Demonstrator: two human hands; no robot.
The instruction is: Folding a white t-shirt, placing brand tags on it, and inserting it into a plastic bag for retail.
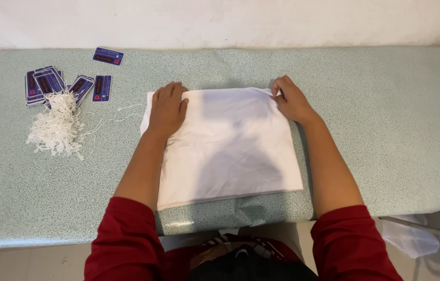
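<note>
Lying flat on the speckled green table (386, 114), a little left of its middle: the folded white cloth (230, 151), roughly square, near edge close to the table's near edge. Judging by the pose, squaring and flattening a fold already made, not starting a new one.

Pressing down on the far left corner of the white cloth with the left hand (169, 106), palm flat. Spreading the fingers (170, 91) wide and straight, gripping nothing, only weighing the fabric down.

Pinching the far right corner with the right hand (291, 100), its fingers (278, 92) curling tight around a small bunch of fabric at the edge, seemingly drawing that corner taut away from the left hand.

Calling, as a next move, for both far corners lined up and the slight pucker along the far edge pulled out, with the left palm staying put so the layers are not sliding apart.

Resting well to the left, untouched: a cluster of dark blue tags (48, 83) and, just near of them, a tangle of white strings (58, 125).
</note>
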